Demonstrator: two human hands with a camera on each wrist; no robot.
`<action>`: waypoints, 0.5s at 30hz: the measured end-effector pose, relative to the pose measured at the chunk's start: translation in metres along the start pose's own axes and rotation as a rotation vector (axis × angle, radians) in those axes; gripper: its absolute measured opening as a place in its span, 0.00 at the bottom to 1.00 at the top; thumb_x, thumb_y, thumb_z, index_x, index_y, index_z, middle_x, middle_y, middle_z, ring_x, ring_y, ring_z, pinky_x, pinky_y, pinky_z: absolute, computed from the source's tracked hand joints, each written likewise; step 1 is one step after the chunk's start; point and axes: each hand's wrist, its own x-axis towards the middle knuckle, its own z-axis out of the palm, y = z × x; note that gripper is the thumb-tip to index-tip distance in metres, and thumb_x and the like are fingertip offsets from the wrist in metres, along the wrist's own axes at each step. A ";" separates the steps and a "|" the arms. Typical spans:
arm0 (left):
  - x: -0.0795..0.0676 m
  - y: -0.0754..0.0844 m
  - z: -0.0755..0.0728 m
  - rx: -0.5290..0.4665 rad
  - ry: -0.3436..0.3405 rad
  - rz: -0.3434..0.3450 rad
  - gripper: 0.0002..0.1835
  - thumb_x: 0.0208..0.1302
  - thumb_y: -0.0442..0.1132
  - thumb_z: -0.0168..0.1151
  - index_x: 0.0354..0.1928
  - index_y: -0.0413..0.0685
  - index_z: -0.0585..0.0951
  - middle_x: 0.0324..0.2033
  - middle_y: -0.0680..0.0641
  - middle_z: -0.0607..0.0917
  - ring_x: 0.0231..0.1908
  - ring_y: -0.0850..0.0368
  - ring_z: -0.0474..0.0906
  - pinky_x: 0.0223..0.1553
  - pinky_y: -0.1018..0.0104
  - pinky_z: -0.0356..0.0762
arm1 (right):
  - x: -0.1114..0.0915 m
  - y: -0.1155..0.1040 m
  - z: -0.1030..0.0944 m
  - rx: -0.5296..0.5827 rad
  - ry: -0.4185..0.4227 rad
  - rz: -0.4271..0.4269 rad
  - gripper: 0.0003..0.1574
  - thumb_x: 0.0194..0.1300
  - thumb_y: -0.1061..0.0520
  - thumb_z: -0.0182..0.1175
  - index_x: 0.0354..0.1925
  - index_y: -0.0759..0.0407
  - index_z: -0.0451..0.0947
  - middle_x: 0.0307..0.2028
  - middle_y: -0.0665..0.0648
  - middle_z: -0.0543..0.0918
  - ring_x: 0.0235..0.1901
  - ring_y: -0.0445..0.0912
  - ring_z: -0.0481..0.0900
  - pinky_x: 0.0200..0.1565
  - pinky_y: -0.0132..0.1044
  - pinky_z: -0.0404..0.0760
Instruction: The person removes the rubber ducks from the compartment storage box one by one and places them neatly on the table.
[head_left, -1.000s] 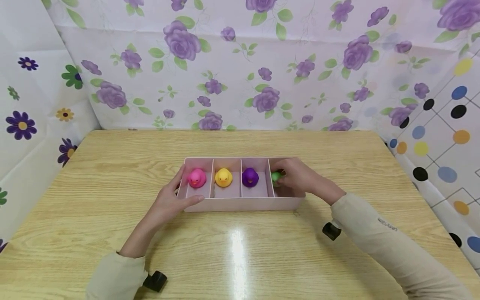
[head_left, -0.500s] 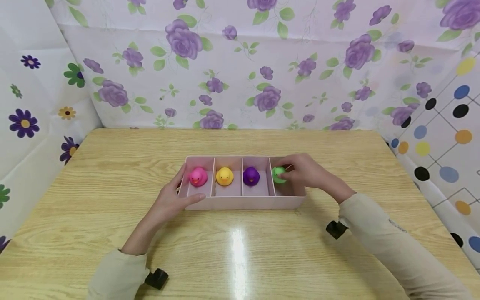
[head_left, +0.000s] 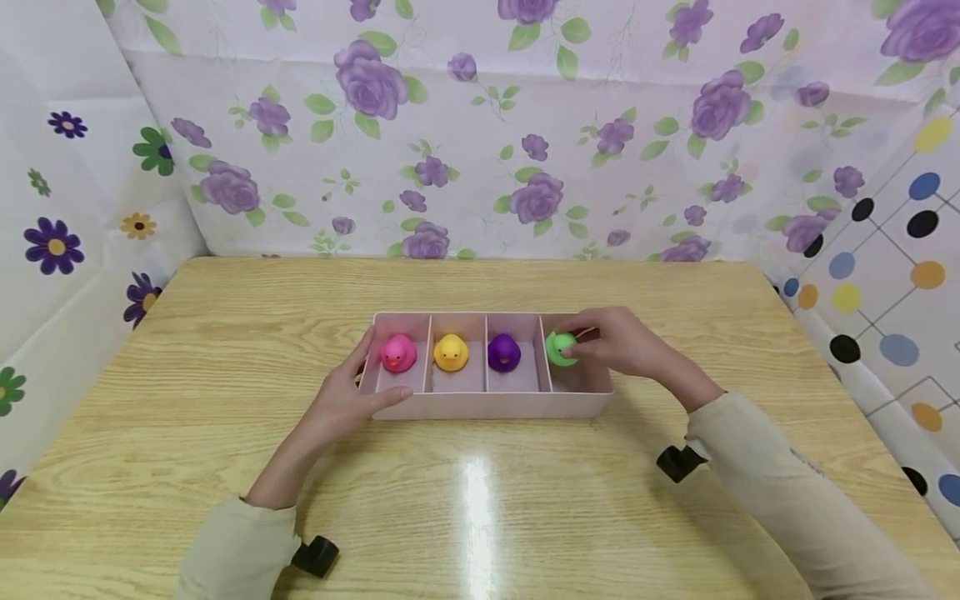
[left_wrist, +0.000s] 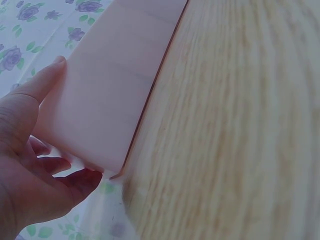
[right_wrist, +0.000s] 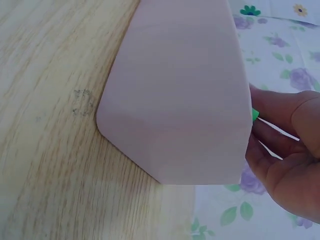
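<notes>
A pale pink divided box [head_left: 491, 406] lies lengthwise on the table. My left hand [head_left: 347, 396] holds its left end, thumb over the front rim and fingers along the end wall; the left wrist view shows these fingers curled at the box's edge. In the rightmost compartment, my right hand [head_left: 622, 342] pinches a green rubber duck [head_left: 559, 347] between thumb and fingers. Only a sliver of green [right_wrist: 255, 114] shows past the box wall in the right wrist view. A pink duck [head_left: 398, 354], a yellow duck [head_left: 451, 353] and a purple duck [head_left: 504, 354] each occupy a separate compartment.
Beneath the box is a wood-grain table [head_left: 480, 500]. Behind it hangs a sheet with purple flowers [head_left: 450, 125], and patterned sheets flank both sides. Thin divider walls [head_left: 487, 354] separate the compartments.
My right hand has shifted a little to the right, and more of the green duck shows from under the fingers. The left hand keeps its place on the box.
</notes>
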 end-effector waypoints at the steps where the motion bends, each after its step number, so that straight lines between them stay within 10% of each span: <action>1: 0.000 0.000 0.000 0.002 0.001 0.001 0.57 0.57 0.51 0.70 0.77 0.55 0.41 0.74 0.38 0.50 0.71 0.38 0.46 0.64 0.36 0.51 | -0.001 0.000 -0.001 0.014 0.003 0.010 0.17 0.59 0.66 0.67 0.48 0.67 0.83 0.42 0.61 0.84 0.42 0.52 0.82 0.45 0.42 0.81; 15: 0.001 -0.002 0.001 0.009 0.003 -0.013 0.57 0.57 0.52 0.70 0.77 0.56 0.40 0.74 0.41 0.50 0.71 0.38 0.46 0.64 0.35 0.52 | -0.010 0.006 -0.015 0.086 0.045 0.048 0.18 0.64 0.60 0.64 0.52 0.65 0.81 0.45 0.61 0.84 0.45 0.52 0.81 0.47 0.42 0.81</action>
